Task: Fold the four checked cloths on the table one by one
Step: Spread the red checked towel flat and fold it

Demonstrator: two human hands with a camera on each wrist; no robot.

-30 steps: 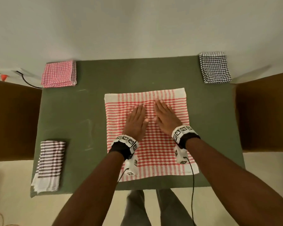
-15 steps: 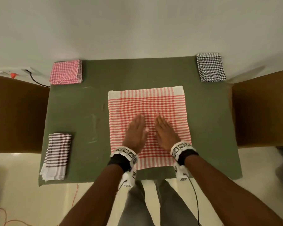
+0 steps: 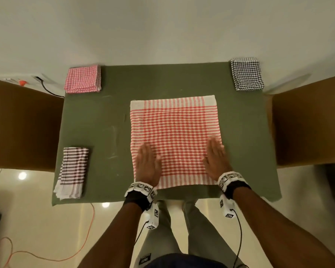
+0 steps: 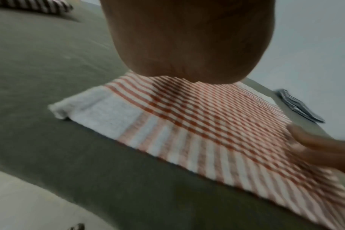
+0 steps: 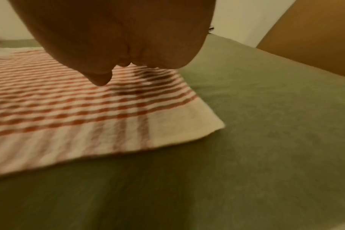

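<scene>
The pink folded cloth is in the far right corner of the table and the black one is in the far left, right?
No, they are swapped. The head view shows the pink folded cloth in the far left corner of the table and the black one in the far right corner.

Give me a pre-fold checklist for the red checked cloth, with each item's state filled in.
1. Red checked cloth spread flat: ok.
2. Left hand flat near its near-left corner: ok.
3. Right hand flat by its right edge: ok.
4. Near corners pinched for lifting: not ok, fingers lie straight.
5. Bare green table around the cloth: ok.
6. Pink cloth, black cloth and striped cloth folded: ok.
</scene>
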